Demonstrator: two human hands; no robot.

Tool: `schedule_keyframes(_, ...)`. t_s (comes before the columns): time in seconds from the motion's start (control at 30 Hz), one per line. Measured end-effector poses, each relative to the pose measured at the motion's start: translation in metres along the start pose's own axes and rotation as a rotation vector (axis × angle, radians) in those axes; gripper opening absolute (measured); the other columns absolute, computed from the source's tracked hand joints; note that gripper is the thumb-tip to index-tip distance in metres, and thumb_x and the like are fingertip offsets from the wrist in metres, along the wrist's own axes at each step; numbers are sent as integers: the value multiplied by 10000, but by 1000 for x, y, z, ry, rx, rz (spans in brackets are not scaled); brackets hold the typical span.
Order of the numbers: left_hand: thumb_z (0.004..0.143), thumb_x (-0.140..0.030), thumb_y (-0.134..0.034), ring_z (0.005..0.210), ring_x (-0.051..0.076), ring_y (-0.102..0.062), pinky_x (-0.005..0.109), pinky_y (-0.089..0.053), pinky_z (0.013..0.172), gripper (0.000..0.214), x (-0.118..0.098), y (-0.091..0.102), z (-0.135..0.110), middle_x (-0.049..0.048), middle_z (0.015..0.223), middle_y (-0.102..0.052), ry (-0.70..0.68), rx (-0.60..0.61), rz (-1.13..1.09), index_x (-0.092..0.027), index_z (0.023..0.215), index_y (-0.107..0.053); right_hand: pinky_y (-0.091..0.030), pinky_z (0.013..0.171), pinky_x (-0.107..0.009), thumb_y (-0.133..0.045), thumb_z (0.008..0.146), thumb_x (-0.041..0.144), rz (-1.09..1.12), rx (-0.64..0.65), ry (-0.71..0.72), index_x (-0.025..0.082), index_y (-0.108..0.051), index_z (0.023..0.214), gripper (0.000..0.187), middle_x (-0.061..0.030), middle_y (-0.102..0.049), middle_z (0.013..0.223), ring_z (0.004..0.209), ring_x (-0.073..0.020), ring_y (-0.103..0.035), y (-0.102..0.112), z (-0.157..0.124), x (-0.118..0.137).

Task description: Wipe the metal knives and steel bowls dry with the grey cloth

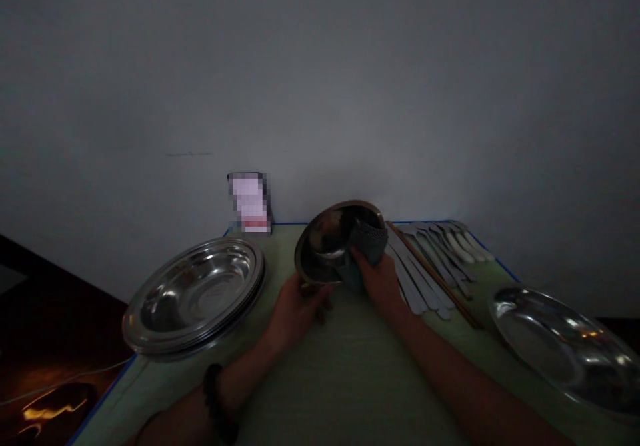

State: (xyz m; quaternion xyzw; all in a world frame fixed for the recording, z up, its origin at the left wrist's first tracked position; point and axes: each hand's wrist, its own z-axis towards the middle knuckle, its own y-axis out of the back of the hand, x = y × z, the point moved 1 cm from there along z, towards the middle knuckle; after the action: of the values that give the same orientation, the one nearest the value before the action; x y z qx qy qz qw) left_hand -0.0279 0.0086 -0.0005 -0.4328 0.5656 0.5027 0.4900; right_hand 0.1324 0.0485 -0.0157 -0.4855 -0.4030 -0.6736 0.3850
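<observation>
A steel bowl (327,239) is tilted up on its edge above the green table (350,366), its inside facing me. My left hand (295,309) grips the bowl's lower rim from below. My right hand (383,283) is closed on a grey cloth (369,241) pressed into the bowl's right inner side. The scene is dim, and a dark bead bracelet (215,393) sits on my left wrist.
A stack of steel plates (195,293) lies at the left edge. A row of spoons with a pair of chopsticks (435,269) lies right of the bowl. Another steel plate (565,346) sits at the far right. A small card (250,203) leans on the wall.
</observation>
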Motion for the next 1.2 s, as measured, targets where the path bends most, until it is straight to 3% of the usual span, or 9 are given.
schedule_keyframes(0.17, 784, -351, -591, 779, 169, -626, 208, -507, 420, 355, 2, 1, 2, 64, 1026, -578, -129, -87, -23, -194, 1075, -462, -462, 696, -346, -584, 734, 510, 56, -46, 14, 132, -683, 861, 411, -100, -711, 847, 808, -254, -637, -1, 1, -1)
schedule_keyframes(0.3, 764, -333, -619, 946, 211, -624, 256, -571, 578, 466, 2, 5, 4, 82, 1168, -559, -135, -200, -73, -205, 1173, -437, -467, 678, -346, -584, 745, 487, 44, -44, 106, 157, -677, 835, 354, -74, -707, 805, 765, -239, -626, -2, -2, 0)
schedule_keyframes(0.47, 712, -365, -642, 900, 254, -654, 318, -582, 601, 480, -3, 10, 6, 106, 1131, -629, -55, -159, -153, -140, 1123, -540, -477, 733, -381, -619, 720, 460, 54, -71, 154, 159, -669, 924, 367, -93, -709, 894, 828, -253, -629, -1, -4, 1)
schedule_keyframes(0.63, 627, -283, -714, 678, 229, -676, 337, -561, 601, 315, -14, 9, 3, 36, 762, -716, -5, -77, 54, -154, 903, -635, -475, 794, -399, -661, 677, 461, 137, -97, 93, 156, -660, 967, 421, -93, -706, 944, 884, -261, -631, 1, 1, -3)
schedule_keyframes(0.83, 536, -176, -783, 934, 257, -667, 371, -532, 812, 492, -10, 6, -1, 69, 997, -718, -62, 35, 68, -188, 985, -582, -457, 865, -415, -661, 684, 468, 205, -98, 78, 162, -615, 1042, 473, -104, -675, 1051, 977, -261, -611, 0, 3, -7)
schedule_keyframes(1.07, 633, -246, -745, 1044, 287, -612, 442, -477, 905, 438, 3, 7, 3, 87, 1073, -673, -131, 36, 222, -190, 1023, -555, -456, 874, -432, -650, 698, 473, 216, -42, 50, 158, -639, 1005, 439, -107, -682, 1035, 983, -270, -612, -1, 3, -7)
schedule_keyframes(1.2, 700, -201, -688, 1026, 225, -629, 394, -503, 882, 604, 6, 1, 1, 72, 1150, -625, -165, 34, 56, -243, 1218, -380, -469, 851, -409, -646, 698, 486, 253, -45, 19, 153, -643, 997, 448, -99, -697, 994, 950, -260, -627, -1, 3, -6)
